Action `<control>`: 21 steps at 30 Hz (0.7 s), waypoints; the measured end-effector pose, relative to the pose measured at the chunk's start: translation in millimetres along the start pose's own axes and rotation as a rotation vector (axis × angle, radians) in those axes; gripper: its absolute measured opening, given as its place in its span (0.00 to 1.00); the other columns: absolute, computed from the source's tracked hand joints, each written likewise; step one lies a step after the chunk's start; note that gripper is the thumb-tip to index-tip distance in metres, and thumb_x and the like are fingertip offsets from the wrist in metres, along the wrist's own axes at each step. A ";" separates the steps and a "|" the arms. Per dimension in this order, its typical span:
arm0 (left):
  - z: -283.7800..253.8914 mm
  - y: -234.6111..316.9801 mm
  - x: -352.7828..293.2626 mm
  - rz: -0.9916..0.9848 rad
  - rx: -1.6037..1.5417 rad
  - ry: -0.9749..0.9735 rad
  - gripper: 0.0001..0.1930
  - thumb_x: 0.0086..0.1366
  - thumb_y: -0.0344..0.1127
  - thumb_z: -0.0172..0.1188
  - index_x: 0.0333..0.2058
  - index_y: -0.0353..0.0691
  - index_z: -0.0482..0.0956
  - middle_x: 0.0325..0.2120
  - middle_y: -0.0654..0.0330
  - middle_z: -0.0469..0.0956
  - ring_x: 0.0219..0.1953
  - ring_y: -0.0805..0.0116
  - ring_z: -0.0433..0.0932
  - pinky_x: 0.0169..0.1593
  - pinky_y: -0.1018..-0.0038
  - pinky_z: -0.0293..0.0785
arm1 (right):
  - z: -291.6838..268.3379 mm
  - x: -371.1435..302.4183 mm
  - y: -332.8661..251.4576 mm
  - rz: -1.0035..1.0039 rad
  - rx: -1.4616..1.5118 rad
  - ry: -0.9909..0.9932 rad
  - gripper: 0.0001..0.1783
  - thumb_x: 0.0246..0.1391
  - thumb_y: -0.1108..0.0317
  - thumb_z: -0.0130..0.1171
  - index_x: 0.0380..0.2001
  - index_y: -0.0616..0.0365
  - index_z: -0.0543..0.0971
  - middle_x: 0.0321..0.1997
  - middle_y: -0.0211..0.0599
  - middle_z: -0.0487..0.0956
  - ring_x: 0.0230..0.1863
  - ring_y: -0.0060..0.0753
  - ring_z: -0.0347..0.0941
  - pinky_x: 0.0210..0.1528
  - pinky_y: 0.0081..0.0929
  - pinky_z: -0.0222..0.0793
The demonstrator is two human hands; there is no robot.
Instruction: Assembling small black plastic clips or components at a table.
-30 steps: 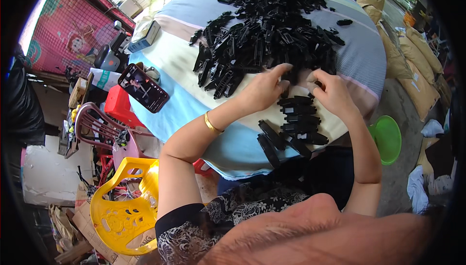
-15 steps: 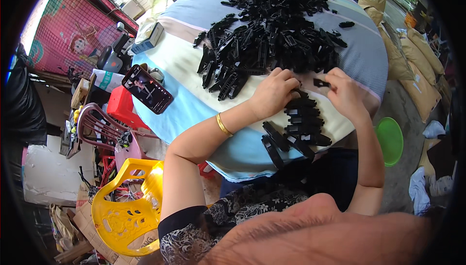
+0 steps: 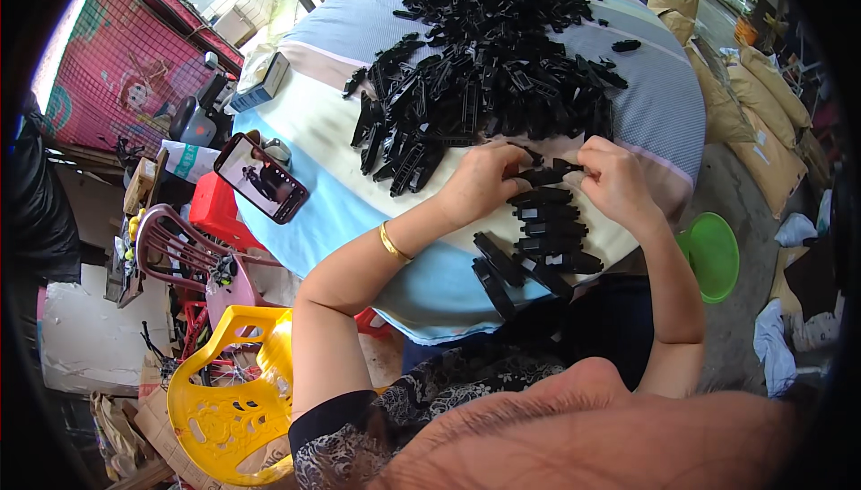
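Observation:
My left hand (image 3: 484,183) is closed in a pinch at a black plastic piece (image 3: 542,174), above the near end of a row. Between the fingertips of my right hand (image 3: 615,178) is a smaller black piece (image 3: 566,166), its tip close to the left hand's piece; I cannot tell whether they touch. Below both hands lies a stacked row of long black plastic parts (image 3: 549,228), with several more slanting beside it, such as one black part (image 3: 492,288) at the table's near edge. Just beyond my hands spreads a big heap of loose black plastic parts (image 3: 502,51).
A phone (image 3: 260,178) with a lit screen leans on the cloth-covered table (image 3: 350,208) at left, near a tissue box (image 3: 262,85). A yellow chair (image 3: 224,400) and a pink chair (image 3: 170,239) stand left. A green basin (image 3: 713,257) and brown sacks (image 3: 762,154) are at right.
My right hand has come left and slightly down, bringing its small piece up to the left hand's piece. The whole view has shifted a little, and the phone's picture differs.

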State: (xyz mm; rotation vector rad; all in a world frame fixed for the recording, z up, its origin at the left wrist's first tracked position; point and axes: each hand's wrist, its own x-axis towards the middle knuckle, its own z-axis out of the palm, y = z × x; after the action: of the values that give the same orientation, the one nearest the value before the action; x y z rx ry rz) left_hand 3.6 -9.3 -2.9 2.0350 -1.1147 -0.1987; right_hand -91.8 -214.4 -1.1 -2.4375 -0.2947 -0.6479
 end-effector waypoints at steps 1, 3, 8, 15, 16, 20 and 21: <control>1.8 -2.1 -1.2 0.035 0.039 0.041 0.11 0.48 0.28 0.64 0.32 0.33 0.79 0.27 0.54 0.75 0.30 0.59 0.76 0.36 0.69 0.73 | -0.2 0.9 2.8 -0.008 -0.007 0.000 0.07 0.36 0.84 0.53 0.23 0.66 0.74 0.25 0.38 0.71 0.21 0.35 0.68 0.24 0.26 0.63; 2.5 -4.4 -1.4 0.068 0.077 0.082 0.11 0.49 0.27 0.64 0.34 0.33 0.79 0.27 0.55 0.75 0.28 0.63 0.76 0.34 0.72 0.73 | -0.2 2.1 6.2 -0.015 -0.013 -0.002 0.07 0.35 0.84 0.53 0.23 0.66 0.74 0.25 0.38 0.71 0.21 0.34 0.68 0.23 0.26 0.63; -1.6 -3.5 2.7 -0.008 0.039 0.021 0.09 0.46 0.27 0.62 0.29 0.33 0.80 0.28 0.52 0.76 0.33 0.54 0.76 0.38 0.67 0.73 | -5.3 7.4 12.1 0.015 -0.033 -0.179 0.11 0.37 0.81 0.53 0.29 0.61 0.79 0.29 0.38 0.75 0.31 0.43 0.73 0.33 0.33 0.69; 6.4 -7.3 6.6 0.063 -0.005 0.066 0.08 0.46 0.28 0.64 0.28 0.33 0.80 0.27 0.52 0.76 0.31 0.55 0.76 0.35 0.67 0.72 | 14.8 14.7 9.8 -0.136 0.135 -0.108 0.11 0.35 0.85 0.53 0.27 0.66 0.77 0.26 0.40 0.73 0.26 0.36 0.70 0.27 0.27 0.65; 4.0 -9.7 6.9 0.058 0.005 0.026 0.10 0.46 0.28 0.65 0.30 0.33 0.79 0.27 0.51 0.76 0.31 0.54 0.76 0.35 0.67 0.72 | 13.6 13.6 9.8 -0.137 0.133 -0.105 0.11 0.35 0.85 0.53 0.27 0.66 0.77 0.26 0.40 0.73 0.26 0.36 0.70 0.27 0.27 0.65; -8.8 6.4 8.7 -0.171 -0.126 -0.096 0.14 0.49 0.30 0.64 0.37 0.35 0.77 0.28 0.51 0.75 0.31 0.52 0.75 0.35 0.65 0.72 | 0.1 16.0 8.0 0.036 0.184 -0.170 0.10 0.37 0.81 0.55 0.28 0.64 0.79 0.27 0.40 0.74 0.28 0.38 0.71 0.30 0.29 0.67; -7.5 5.5 9.2 -0.171 -0.128 -0.095 0.14 0.49 0.30 0.64 0.37 0.35 0.77 0.28 0.51 0.75 0.31 0.52 0.75 0.35 0.65 0.72 | -4.4 17.4 10.8 0.073 0.155 -0.129 0.10 0.38 0.79 0.57 0.29 0.62 0.81 0.28 0.39 0.75 0.29 0.40 0.72 0.33 0.30 0.68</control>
State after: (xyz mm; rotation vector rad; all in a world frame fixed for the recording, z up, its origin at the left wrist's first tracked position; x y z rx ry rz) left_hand 9.1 -13.8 8.0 2.0230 -0.9594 -0.4456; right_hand -74.8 -224.7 5.6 -2.3332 -0.2942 -0.4214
